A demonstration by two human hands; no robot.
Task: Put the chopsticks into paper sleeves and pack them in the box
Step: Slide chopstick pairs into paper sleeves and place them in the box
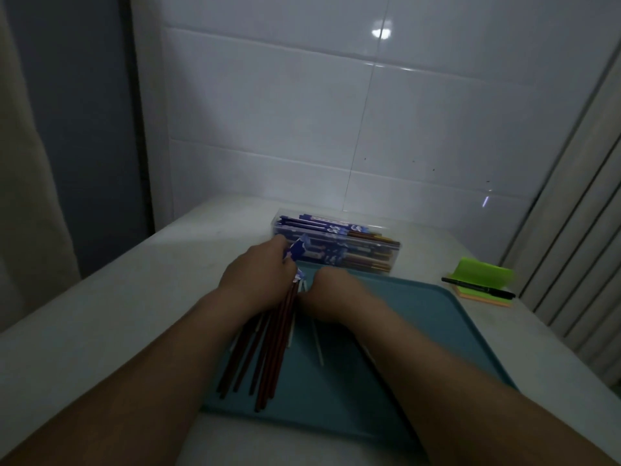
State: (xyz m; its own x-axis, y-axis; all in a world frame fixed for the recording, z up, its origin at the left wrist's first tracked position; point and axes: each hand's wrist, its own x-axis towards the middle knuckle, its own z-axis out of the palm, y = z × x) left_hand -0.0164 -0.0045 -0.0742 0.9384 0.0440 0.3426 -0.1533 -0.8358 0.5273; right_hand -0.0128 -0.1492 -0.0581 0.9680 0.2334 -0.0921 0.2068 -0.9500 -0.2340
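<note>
Below the left grip (255,274), clamped on fanned chopsticks (268,348) and sleeve (297,252), could slip, scatter; right grip (331,297): cannot tell.

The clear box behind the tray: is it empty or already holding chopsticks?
Not empty: the clear box holds stacked sleeved chopsticks, brown ends showing.

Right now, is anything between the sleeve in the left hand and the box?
Nothing visible. The left hand holds the blue sleeve just in front of the clear box; nothing lies between them. Whether a lid is on, I cannot tell.
</note>
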